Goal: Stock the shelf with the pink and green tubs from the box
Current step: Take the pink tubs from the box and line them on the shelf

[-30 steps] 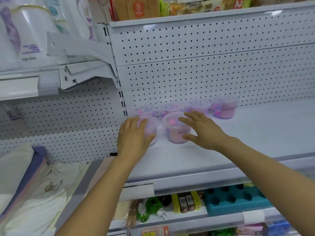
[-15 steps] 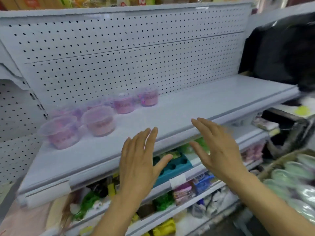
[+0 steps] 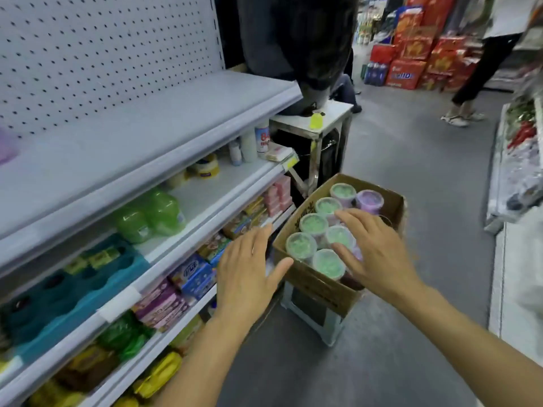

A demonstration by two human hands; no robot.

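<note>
- Cardboard box (image 3: 316,284) at 4 o'clock holds green tubs (image 3: 301,245) and one pink tub (image 3: 369,201).
- Right hand (image 3: 374,254), fingers spread, holding nothing, over the tubs.
- Left hand (image 3: 249,270), spread and empty, beside the box.
- Shelf (image 3: 123,148) at 10 o'clock.

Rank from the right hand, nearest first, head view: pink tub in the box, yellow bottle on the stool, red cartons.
1. pink tub, far corner of the box, just beyond the right hand.
2. yellow bottle, on the metal stool up the aisle.
3. red cartons, stacked at the aisle's far end.
</note>
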